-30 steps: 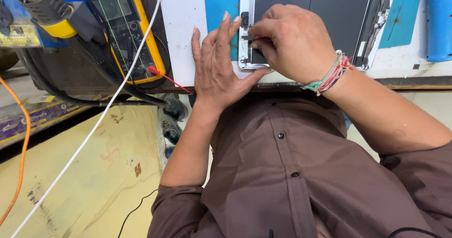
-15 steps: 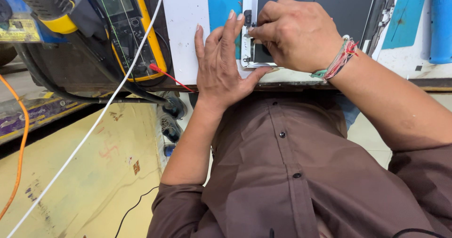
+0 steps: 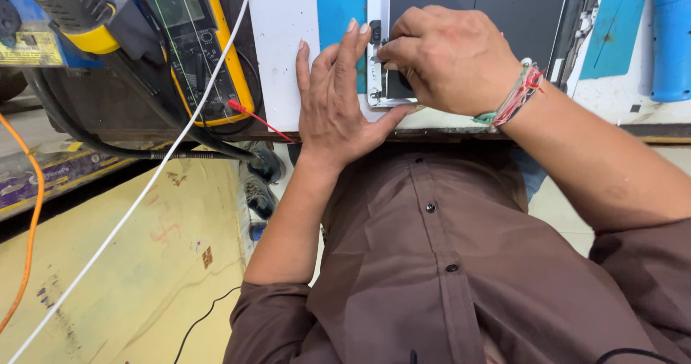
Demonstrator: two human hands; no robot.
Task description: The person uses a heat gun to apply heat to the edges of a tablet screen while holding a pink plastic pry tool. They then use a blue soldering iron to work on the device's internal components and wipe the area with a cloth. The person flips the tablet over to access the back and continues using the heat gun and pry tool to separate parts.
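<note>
While left hand [image 3: 337,105] lies flat beside opened laptop [image 3: 497,18], right hand [image 3: 446,58] pinches, perhaps, a tiny part.

A yellow-cased handheld multimeter [image 3: 194,40] lies at the far left of the table [image 3: 648,112], its red probe tip [image 3: 248,114] near its lower edge. A thin white cable [image 3: 144,191] runs diagonally across it. An orange cable [image 3: 32,213] hangs far left. A blue cylindrical container [image 3: 671,40] stands far right.
</note>
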